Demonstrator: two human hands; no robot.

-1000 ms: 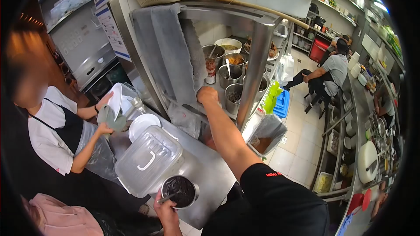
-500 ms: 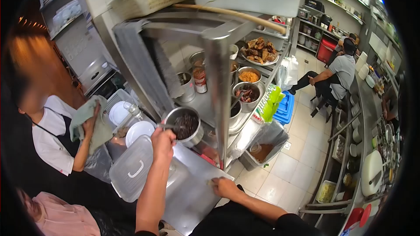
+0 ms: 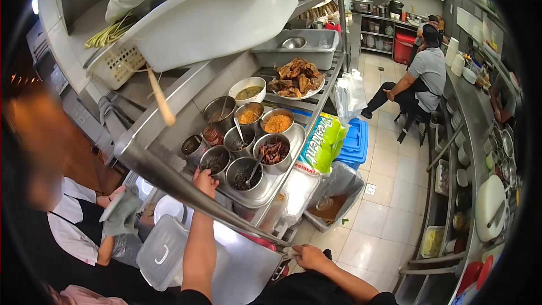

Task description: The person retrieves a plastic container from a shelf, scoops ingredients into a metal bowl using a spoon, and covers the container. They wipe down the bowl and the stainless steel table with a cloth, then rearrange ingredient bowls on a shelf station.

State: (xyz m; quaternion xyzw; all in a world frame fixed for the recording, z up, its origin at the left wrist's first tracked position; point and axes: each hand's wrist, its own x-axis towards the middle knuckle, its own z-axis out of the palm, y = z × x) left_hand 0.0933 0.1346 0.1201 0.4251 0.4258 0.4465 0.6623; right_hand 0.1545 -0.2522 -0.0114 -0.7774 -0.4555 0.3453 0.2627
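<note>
On the lower shelf of the rack, my left hand (image 3: 205,183) is closed at the near side of a metal pot (image 3: 215,158) with dark contents. Its exact grip is partly hidden. Beside that pot stand another pot of dark food with a spoon (image 3: 244,173), a pot of dark red pieces (image 3: 272,151) and a pot of orange food (image 3: 278,121). My right hand (image 3: 309,257) is closed around a small pale cloth (image 3: 291,252) at the corner of the steel table (image 3: 248,265). A clear plastic lid (image 3: 164,251) lies on the table at left.
A steel rack bar (image 3: 197,195) crosses just in front of the pots. A plate of fried pieces (image 3: 298,79) sits farther back. The lined bin (image 3: 336,197) stands right of the rack. One person (image 3: 79,220) holds a cloth at left; another (image 3: 429,85) sits in the aisle.
The pot at my left hand has moved away from me, from above the table onto the shelf among the others. My right hand has shifted to the table's corner with the cloth. The view has turned.
</note>
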